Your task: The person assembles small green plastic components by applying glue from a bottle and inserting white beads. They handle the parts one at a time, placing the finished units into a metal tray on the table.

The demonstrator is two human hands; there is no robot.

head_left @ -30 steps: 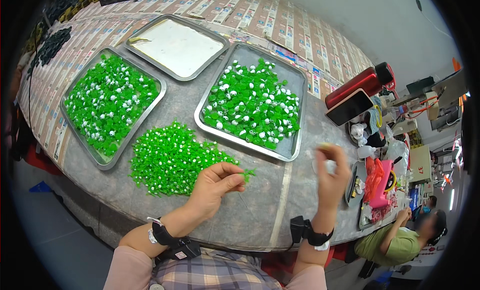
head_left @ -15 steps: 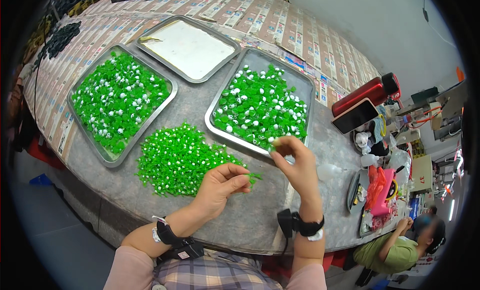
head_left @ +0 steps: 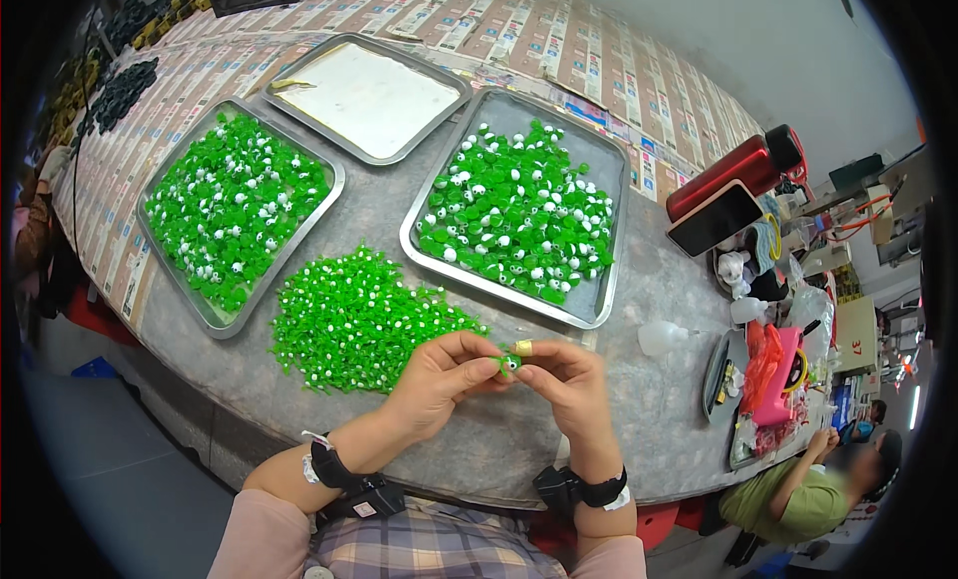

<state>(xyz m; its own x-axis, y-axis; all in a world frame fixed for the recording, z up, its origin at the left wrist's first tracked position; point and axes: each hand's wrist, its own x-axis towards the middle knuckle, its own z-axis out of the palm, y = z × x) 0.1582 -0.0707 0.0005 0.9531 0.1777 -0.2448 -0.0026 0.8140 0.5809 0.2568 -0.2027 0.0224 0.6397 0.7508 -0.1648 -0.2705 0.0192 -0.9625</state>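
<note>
My left hand [head_left: 434, 382] and my right hand [head_left: 571, 385] meet above the table's near side. Their fingertips pinch a small green plastic piece with a white eyeball [head_left: 511, 364] between them. Yellow tape wraps a right fingertip. Left of my hands lies a heap of small green pieces with white dots [head_left: 349, 325]. Beyond it, a metal tray [head_left: 222, 330] at the left holds green pieces with white eyeballs. Similar eyeball pieces [head_left: 519, 215] fill much of another metal tray [head_left: 499, 298] ahead of my right hand.
A white-bottomed tray [head_left: 369, 100] sits behind the two filled ones. On the right are a red flask [head_left: 728, 175], a phone [head_left: 714, 218], a translucent bottle [head_left: 661, 338] and a pink object [head_left: 780, 385]. A person in a green top [head_left: 798, 499] sits farther right.
My right hand has come from the right tray's near edge down and left to my left hand. The eyeball piece now shows between both hands' fingertips.
</note>
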